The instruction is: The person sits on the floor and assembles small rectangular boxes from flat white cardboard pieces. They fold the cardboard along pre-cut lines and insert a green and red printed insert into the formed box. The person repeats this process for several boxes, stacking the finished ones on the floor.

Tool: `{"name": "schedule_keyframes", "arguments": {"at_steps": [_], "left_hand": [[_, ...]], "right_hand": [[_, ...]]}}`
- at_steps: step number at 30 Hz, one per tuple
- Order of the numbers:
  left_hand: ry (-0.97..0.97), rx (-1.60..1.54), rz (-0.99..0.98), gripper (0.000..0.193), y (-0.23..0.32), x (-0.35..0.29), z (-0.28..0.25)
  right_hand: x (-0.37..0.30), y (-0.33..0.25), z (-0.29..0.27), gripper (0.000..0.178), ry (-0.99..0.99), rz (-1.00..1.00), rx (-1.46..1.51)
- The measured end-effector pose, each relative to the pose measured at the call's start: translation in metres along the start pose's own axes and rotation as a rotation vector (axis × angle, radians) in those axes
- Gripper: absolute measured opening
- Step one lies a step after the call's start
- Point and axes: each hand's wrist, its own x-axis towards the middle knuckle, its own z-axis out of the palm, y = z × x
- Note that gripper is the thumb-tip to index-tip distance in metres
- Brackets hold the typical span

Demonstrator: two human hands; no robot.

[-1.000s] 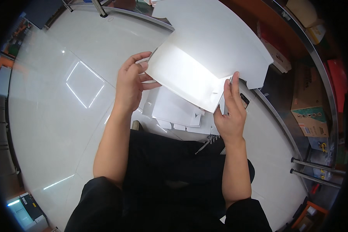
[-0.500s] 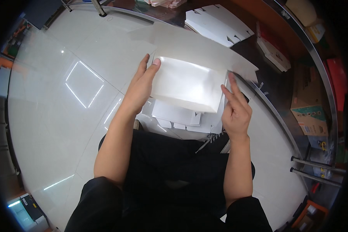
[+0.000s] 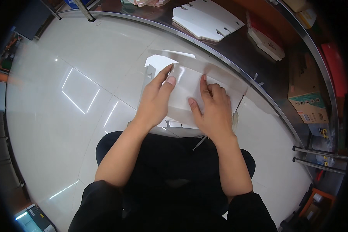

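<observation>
A white cardboard box (image 3: 187,81), smeared and faint from motion, lies between my hands in front of my knees. My left hand (image 3: 156,96) is closed at its left end, with the thumb at the inner side. On the right part of the box my right hand (image 3: 216,104) rests with its index finger and thumb apart and the other fingers bent. Beneath and behind the box a white cardboard blank (image 3: 158,63) shows at the left. Slotted edges of other blanks (image 3: 174,124) peek out on the near side.
A dark shelf with a metal edge (image 3: 162,28) curves from the back to the right. On it lie a stack of white cardboard blanks (image 3: 205,19) and a red and white flat carton (image 3: 265,40). A brown carton (image 3: 305,92) stands at the right, near metal rails (image 3: 321,154).
The box has tilted or unfolded, and its raised hollow shape is less distinct. Both hands moved inward, the right one now over the cardboard. The view shifted slightly.
</observation>
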Motion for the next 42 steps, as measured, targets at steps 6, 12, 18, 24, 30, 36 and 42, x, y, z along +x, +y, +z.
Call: {"name": "schedule_keyframes", "arguments": {"at_steps": [6, 12, 18, 24, 30, 36, 42], "left_hand": [[0.015, -0.06, -0.026, 0.06, -0.01, 0.003, 0.002], [0.105, 0.046, -0.052, 0.064, -0.005, 0.007, -0.003], [0.378, 0.117, -0.225, 0.079, -0.014, 0.042, -0.098], [0.625, -0.112, -0.347, 0.074, -0.055, 0.066, -0.158], [0.713, -0.206, -0.397, 0.076, -0.129, 0.08, -0.186], [1.38, 0.245, -0.746, 0.086, -0.18, 0.084, -0.188], [0.444, 0.676, -0.262, 0.061, -0.118, 0.08, -0.078]], "right_hand": [[0.0, 0.01, -0.001, 0.052, -0.042, -0.045, 0.037], [-0.001, 0.004, -0.003, 0.023, 0.194, -0.169, 0.389], [-0.001, 0.022, -0.017, 0.016, 0.396, 0.001, 0.523], [0.004, 0.06, 0.005, 0.034, 0.248, 0.411, 0.601], [0.005, 0.063, -0.004, 0.034, 0.196, 0.379, 0.534], [0.006, 0.074, -0.006, 0.03, 0.233, 0.38, 0.414], [0.01, 0.114, 0.028, 0.05, -0.098, 0.737, 0.407]]}}
